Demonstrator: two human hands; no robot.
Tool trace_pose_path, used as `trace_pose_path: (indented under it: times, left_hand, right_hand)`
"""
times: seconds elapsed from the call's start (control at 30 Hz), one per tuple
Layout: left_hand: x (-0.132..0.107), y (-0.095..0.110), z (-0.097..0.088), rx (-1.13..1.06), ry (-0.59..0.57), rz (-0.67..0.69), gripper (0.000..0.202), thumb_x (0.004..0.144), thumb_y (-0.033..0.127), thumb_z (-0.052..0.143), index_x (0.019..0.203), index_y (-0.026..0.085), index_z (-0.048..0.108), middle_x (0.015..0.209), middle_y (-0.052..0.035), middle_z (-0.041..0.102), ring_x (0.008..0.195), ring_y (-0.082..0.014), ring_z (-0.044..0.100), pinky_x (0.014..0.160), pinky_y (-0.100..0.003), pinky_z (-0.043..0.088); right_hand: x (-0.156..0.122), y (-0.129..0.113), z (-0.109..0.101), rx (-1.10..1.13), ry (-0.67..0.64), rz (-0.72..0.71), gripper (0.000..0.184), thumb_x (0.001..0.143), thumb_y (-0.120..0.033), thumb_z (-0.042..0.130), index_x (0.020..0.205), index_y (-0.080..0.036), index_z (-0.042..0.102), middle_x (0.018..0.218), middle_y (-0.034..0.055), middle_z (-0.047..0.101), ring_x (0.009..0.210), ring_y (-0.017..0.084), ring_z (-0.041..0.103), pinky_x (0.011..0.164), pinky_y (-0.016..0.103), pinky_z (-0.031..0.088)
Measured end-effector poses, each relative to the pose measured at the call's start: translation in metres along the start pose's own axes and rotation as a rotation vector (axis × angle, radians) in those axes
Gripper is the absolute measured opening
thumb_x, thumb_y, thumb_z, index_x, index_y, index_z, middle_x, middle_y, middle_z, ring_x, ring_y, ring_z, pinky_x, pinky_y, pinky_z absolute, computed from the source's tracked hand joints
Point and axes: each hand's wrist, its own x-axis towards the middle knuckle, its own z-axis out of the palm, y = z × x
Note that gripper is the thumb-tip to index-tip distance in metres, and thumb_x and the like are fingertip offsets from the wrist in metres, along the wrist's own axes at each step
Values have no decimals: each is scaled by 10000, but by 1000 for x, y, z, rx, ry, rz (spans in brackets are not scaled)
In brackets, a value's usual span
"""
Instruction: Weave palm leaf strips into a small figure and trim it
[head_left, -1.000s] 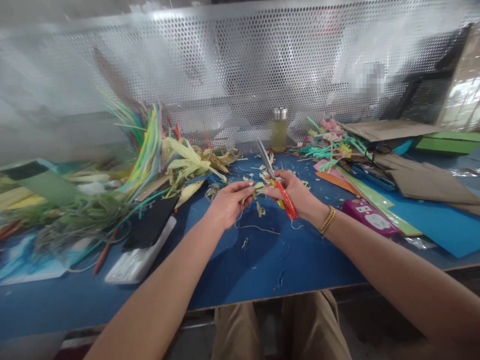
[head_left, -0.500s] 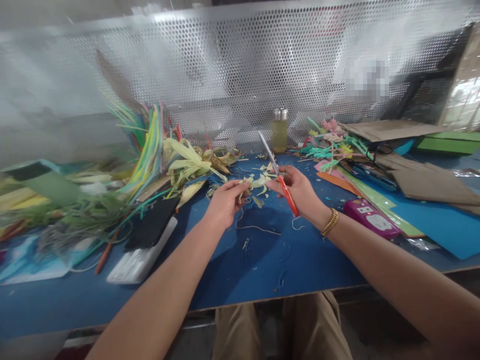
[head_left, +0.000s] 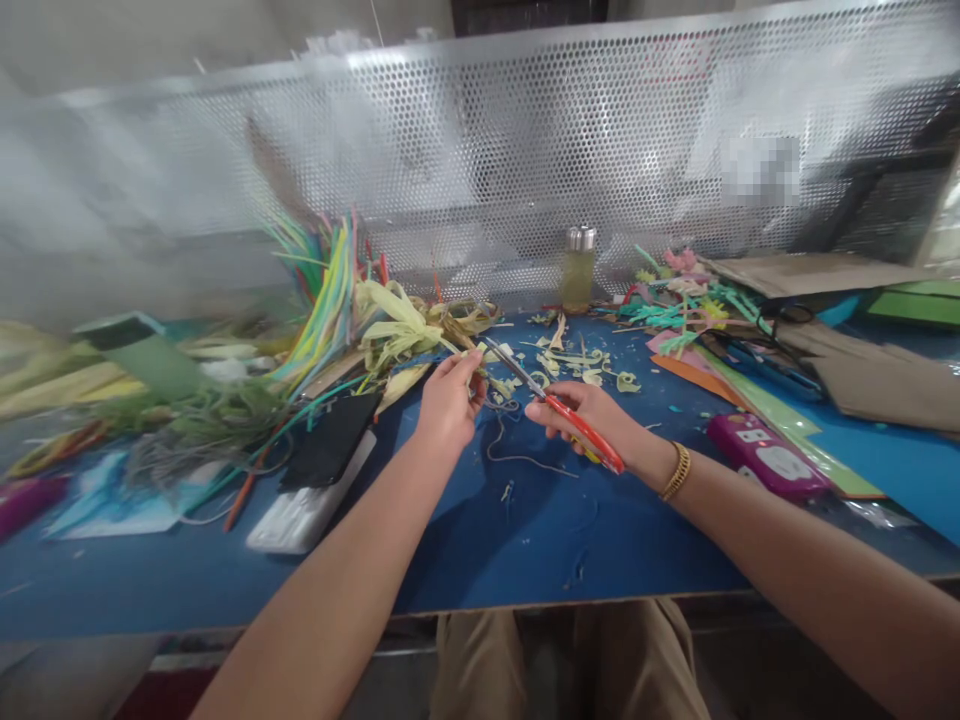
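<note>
Low over the blue table (head_left: 540,540), my left hand (head_left: 448,405) pinches a small pale green strip of corn husk, mostly hidden by the fingers. My right hand (head_left: 592,412) is closed around a pair of scissors (head_left: 583,430) with red handles and a bit of yellow. Their metal blades point left and away, with the tips close to my left fingertips. Whether the blades touch the husk I cannot tell. Curled husk scraps (head_left: 592,378) lie scattered just beyond my hands. A bunch of pale husks (head_left: 397,325) rests behind my left hand.
A black phone (head_left: 330,440) lies on a white case at left, near coloured pipe cleaners (head_left: 334,300). A jar of yellowish liquid (head_left: 578,275) stands by the perforated metal screen (head_left: 525,150). On the right are a purple box (head_left: 769,455), paper sheets and brown cardboard (head_left: 885,375).
The scissors have swung from pointing upward to pointing left at my left hand. My right fingers have come off the husk they were pinching. The view has shifted slightly left.
</note>
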Motion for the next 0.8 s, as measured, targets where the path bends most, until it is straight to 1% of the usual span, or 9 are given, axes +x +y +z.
trace_pose_path:
  times: [0.13,0.23,0.33,0.47,0.63,0.8]
  left_hand:
    - [-1,-2,2,-102,5,-95,324,521,143,840,735,188,602,721,46,603,572,-53,505,535,-176,419]
    - [-4,-2,5,-137,24,-164,280,566,122,813,758,190,621,715,35,605,560,-57,487,533,-186,411]
    - [-7,-2,7,-130,21,-175,232,605,127,788,762,184,627,711,26,603,552,-61,474,539,-203,410]
    - [-10,-4,8,-112,-3,-178,208,631,149,770,785,179,634,714,17,599,562,-71,481,544,-217,414]
    - [-14,-5,9,-113,-72,-184,213,638,156,769,782,171,612,717,1,604,584,-89,505,539,-217,423]
    - [-16,-5,10,-141,-133,-212,193,660,150,751,765,173,591,680,-6,591,556,-90,495,513,-207,410]
  right_hand:
    - [2,1,0,-6,7,9,443,687,-591,699,860,-190,623,647,1,622,372,58,457,327,187,355]
    - [3,2,1,-43,18,-21,438,694,-583,697,865,-185,629,646,8,628,407,66,483,365,191,369]
    - [2,0,2,-127,45,-82,427,700,-570,699,875,-186,636,624,5,621,447,75,496,409,197,374]
    - [0,-2,3,-230,90,-135,421,706,-579,688,850,-186,641,604,-8,598,449,73,466,423,209,346]
    - [1,0,4,-181,83,-121,410,724,-592,661,803,-191,621,589,-10,598,459,81,494,437,208,365]
    - [2,1,4,-126,67,-86,407,719,-587,668,821,-197,614,596,-11,607,442,80,500,425,204,373]
